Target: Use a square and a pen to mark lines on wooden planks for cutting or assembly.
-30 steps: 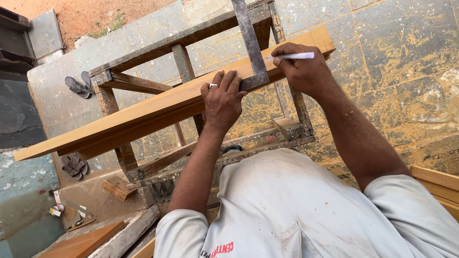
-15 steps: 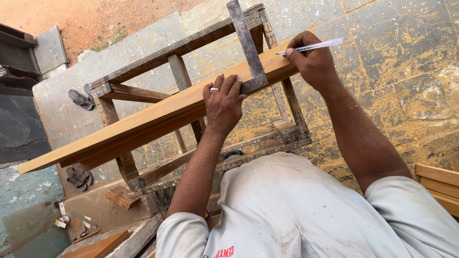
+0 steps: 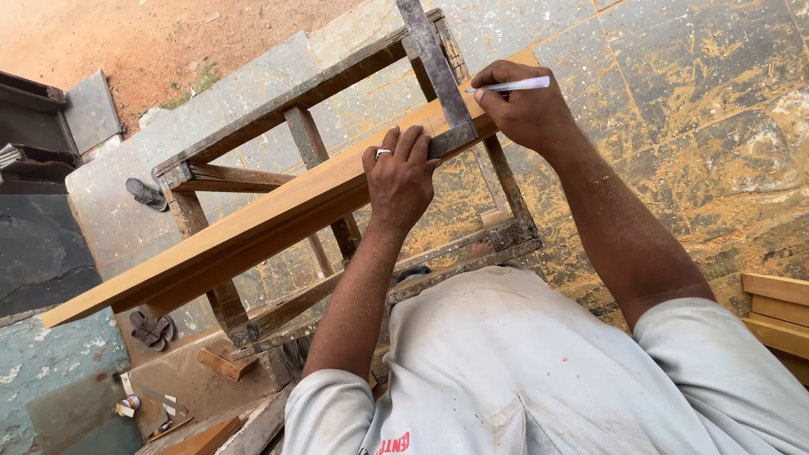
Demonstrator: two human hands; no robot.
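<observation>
A long, pale yellow-brown wooden plank (image 3: 253, 227) is lying across the top of a rough, weathered wooden frame bench (image 3: 211, 173), running from lower left up to the right. Near its right end, the left hand (image 3: 401, 179) is pressing flat on the plank, fingers spread and closed on nothing, steadying the stock of a grey metal try square (image 3: 440, 76) whose blade is crossing the plank. Just right of the blade, the right hand (image 3: 521, 108) is clamping 1 white pen (image 3: 511, 85) in a writing grip. Half a second ago this hand was lifted further right; now it is sitting against the blade, so a line is probably being drawn across the plank.
</observation>
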